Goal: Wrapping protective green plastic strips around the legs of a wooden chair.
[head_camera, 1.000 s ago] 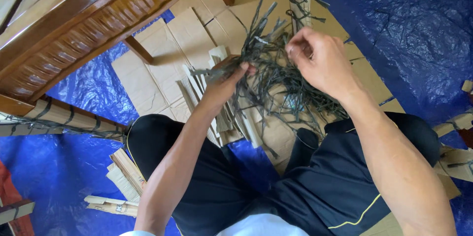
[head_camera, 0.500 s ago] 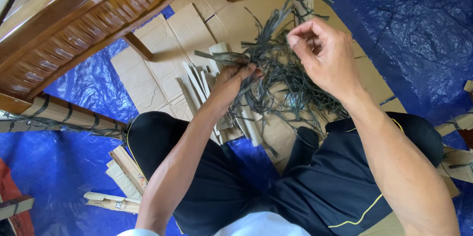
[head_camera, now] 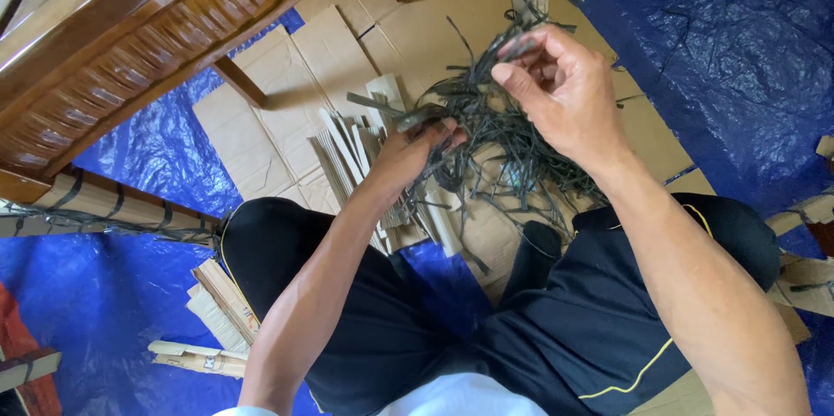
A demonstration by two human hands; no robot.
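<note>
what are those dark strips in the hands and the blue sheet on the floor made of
Dark strips: flat, thin, dull grey-green bands that kink and curl stiffly, probably plastic strapping. Blue sheet: crinkled with a slight sheen, likely a woven plastic tarp.

dark strips, brown card, blue sheet

the strips (head_camera: 486, 125) are dark grey-green. the cardboard (head_camera: 287, 112) under them is light brown. the plastic sheet (head_camera: 721, 60) is bright blue and crinkly. the wooden frame (head_camera: 148, 25) is shiny red-brown with carved lines. the shorts (head_camera: 556, 329) are black with a thin yellow line.
</note>
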